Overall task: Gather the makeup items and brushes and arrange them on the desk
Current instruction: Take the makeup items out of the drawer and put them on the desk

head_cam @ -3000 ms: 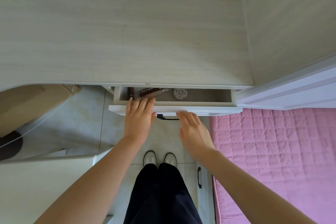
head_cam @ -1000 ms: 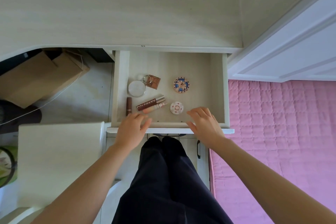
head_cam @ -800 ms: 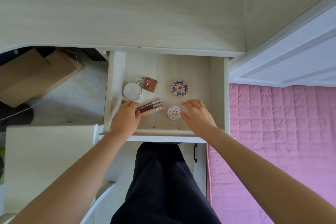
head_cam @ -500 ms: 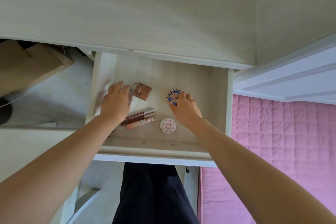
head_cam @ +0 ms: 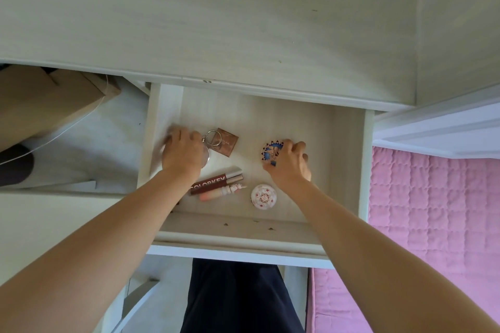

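Observation:
The open drawer under the desk holds small makeup items. My left hand curls over a round clear-edged compact, mostly hidden, with a key ring and a small brown palette beside it. My right hand grips a round blue patterned compact. A brown lip gloss tube, a pink tube and a white floral compact lie nearer the drawer front.
A pink quilted bed lies to the right, below a white frame. A cardboard box and a white cable sit on the floor at left. A white surface is near left.
The drawer went from barely open to fully out. Both hands reached deeper: the left one onto the round compact at left, the right one onto the blue patterned compact.

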`<state>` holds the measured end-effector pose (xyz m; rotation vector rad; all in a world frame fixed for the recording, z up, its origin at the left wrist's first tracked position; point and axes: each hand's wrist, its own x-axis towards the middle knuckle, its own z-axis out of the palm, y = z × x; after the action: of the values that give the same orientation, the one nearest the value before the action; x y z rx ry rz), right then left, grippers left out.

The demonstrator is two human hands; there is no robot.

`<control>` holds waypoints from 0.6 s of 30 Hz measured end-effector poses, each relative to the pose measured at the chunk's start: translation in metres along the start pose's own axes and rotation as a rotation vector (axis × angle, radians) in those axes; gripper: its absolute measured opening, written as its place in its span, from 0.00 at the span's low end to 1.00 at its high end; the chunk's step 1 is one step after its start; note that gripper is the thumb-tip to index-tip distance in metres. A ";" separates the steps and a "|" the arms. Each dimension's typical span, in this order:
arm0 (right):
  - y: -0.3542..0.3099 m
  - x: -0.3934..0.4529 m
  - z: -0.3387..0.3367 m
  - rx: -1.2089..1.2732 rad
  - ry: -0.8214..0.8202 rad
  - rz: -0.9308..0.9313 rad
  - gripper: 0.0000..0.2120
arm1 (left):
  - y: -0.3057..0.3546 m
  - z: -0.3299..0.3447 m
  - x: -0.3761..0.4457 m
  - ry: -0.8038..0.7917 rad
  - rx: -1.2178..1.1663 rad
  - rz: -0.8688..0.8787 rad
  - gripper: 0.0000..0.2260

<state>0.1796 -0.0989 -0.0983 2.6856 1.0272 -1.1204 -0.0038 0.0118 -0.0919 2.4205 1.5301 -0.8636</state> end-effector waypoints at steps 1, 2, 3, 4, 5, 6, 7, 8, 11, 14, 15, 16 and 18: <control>0.000 -0.001 0.002 -0.003 0.005 0.010 0.30 | 0.001 0.000 -0.001 0.011 0.000 0.008 0.22; 0.000 -0.003 0.003 -0.007 0.009 0.018 0.31 | 0.001 0.000 -0.003 0.022 -0.001 0.026 0.23; 0.001 -0.006 0.005 -0.017 0.017 0.015 0.33 | 0.002 0.002 -0.004 0.037 -0.017 0.048 0.22; 0.002 -0.008 0.006 -0.036 0.034 -0.007 0.34 | 0.001 0.004 -0.005 0.050 -0.054 0.060 0.22; 0.003 -0.011 0.008 -0.060 0.050 -0.042 0.34 | 0.001 0.006 -0.007 0.055 -0.119 0.055 0.22; 0.004 -0.014 0.010 -0.078 0.060 -0.083 0.34 | 0.000 0.007 -0.010 0.056 -0.202 0.044 0.23; 0.005 -0.018 0.012 -0.083 0.058 -0.118 0.32 | 0.000 0.009 -0.012 0.061 -0.290 0.040 0.23; 0.006 -0.020 0.013 -0.067 0.051 -0.144 0.29 | -0.001 0.011 -0.016 0.070 -0.369 0.046 0.23; 0.008 -0.028 0.015 0.144 0.038 -0.157 0.21 | -0.001 0.017 -0.025 0.124 -0.616 0.038 0.22; 0.009 -0.037 0.012 0.324 0.047 -0.128 0.21 | 0.001 0.018 -0.036 0.116 -0.878 -0.042 0.23; 0.010 -0.040 0.011 0.366 0.039 -0.117 0.21 | 0.001 0.017 -0.041 0.099 -0.978 -0.071 0.23; 0.010 -0.043 0.010 0.408 0.026 -0.109 0.21 | 0.002 0.014 -0.046 0.075 -1.091 -0.109 0.23; 0.011 -0.051 0.005 0.478 0.002 -0.099 0.22 | 0.004 0.004 -0.058 0.006 -1.327 -0.217 0.22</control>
<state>0.1572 -0.1373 -0.0707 3.0130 1.0083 -1.5571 -0.0200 -0.0365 -0.0645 1.2790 1.5731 0.1981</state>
